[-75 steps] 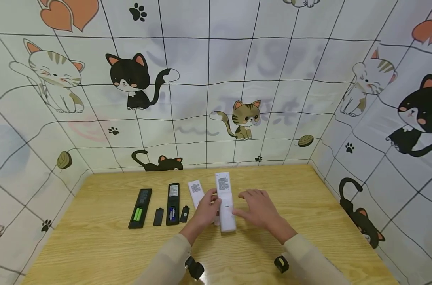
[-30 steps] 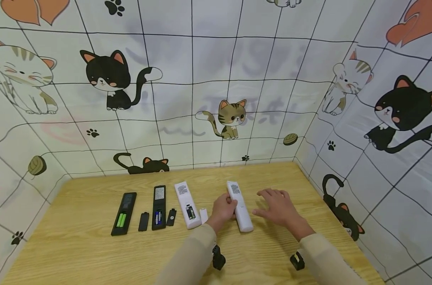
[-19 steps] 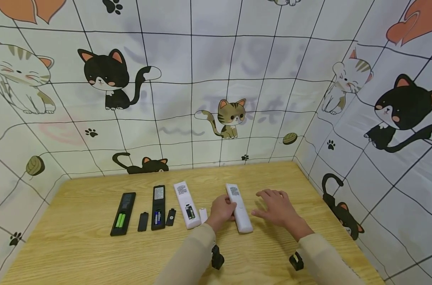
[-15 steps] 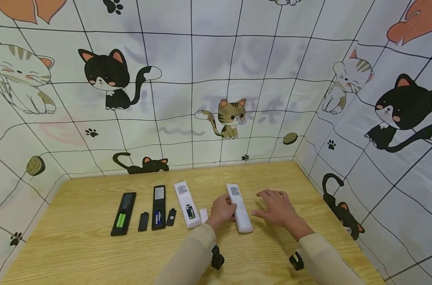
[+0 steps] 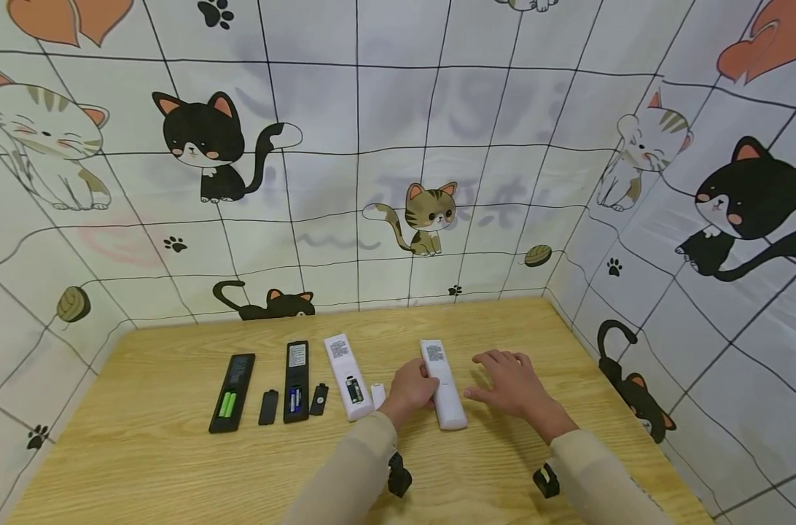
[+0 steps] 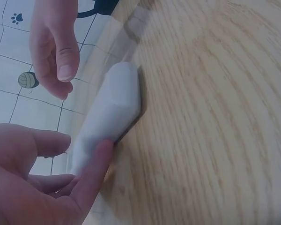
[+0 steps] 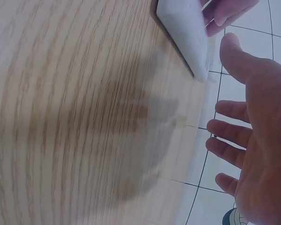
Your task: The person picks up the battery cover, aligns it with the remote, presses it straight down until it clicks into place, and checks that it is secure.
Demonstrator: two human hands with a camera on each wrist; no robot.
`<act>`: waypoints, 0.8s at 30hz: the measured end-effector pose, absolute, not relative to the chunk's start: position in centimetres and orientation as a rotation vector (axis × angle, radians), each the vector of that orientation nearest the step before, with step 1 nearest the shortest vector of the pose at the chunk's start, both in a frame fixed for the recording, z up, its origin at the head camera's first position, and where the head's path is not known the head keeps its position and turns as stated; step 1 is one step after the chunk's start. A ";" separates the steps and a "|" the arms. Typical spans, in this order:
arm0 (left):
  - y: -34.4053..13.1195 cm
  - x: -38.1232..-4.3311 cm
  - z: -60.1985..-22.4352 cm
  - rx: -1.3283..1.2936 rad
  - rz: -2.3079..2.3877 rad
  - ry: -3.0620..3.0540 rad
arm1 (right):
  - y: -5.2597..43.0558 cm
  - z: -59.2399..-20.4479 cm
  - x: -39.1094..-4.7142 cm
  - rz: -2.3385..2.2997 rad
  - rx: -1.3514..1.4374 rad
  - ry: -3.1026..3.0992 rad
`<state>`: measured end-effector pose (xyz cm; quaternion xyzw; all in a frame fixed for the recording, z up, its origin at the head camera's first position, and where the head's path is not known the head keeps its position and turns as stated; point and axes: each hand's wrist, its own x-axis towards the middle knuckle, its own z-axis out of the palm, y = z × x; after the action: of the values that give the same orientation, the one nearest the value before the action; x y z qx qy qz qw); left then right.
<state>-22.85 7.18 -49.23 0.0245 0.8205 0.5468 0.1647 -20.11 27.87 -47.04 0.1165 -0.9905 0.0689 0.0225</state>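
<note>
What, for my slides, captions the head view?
Left hand touching slim white plastic remote, right hand open beside, wooden table beneath.

Nothing readable from here: the labels (image 5: 340, 349) on 2 white remotes (image 5: 447, 397) and 1 black remote (image 5: 297, 375) are too small.

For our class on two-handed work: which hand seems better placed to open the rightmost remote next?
Probably the right hand: free beside the rightmost remote, while the left hand touches its other side.

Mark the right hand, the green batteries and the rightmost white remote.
Right hand (image 5: 511, 384): head view, on the back of the hand.
Green batteries (image 5: 224, 405): head view, on the side of the left one.
Rightmost white remote (image 5: 447, 394): head view, on its upward face.
</note>
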 end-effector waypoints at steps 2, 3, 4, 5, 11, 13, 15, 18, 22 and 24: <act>6.8 -22.8 -49.1 0.083 1.548 2.355 | 27.7 -47.0 -20.2 0.224 0.371 -3.065; 6.6 -22.9 -49.0 0.093 1.540 2.370 | 27.6 -47.0 -20.2 0.225 0.378 -3.060; 6.4 -22.9 -49.0 0.093 1.542 2.369 | 27.5 -46.9 -20.2 0.233 0.379 -3.059; 6.2 -23.0 -48.9 0.094 1.553 2.366 | 27.4 -46.9 -20.2 0.240 0.383 -3.055; 4.6 -23.2 -48.0 0.098 1.640 2.314 | 26.5 -46.7 -20.4 0.247 0.396 -3.070; 3.8 -23.2 -47.5 0.103 1.658 2.295 | 26.1 -46.8 -20.6 0.247 0.402 -3.084; 3.0 -23.1 -47.0 0.111 1.674 2.284 | 25.6 -46.8 -20.8 0.258 0.405 -3.094; 1.7 -23.0 -46.4 0.114 1.668 2.291 | 24.8 -47.0 -21.1 0.273 0.432 -3.096; -0.3 -23.0 -45.8 0.113 1.662 2.296 | 23.5 -47.2 -21.3 0.268 0.489 -3.069; -1.3 -23.0 -45.5 0.114 1.662 2.294 | 22.9 -47.4 -21.4 0.265 0.520 -3.050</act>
<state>-23.01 -1.31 -45.53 0.0398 0.7996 0.5793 0.1528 -21.37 22.85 -47.37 0.1675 -0.9820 0.0853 0.0181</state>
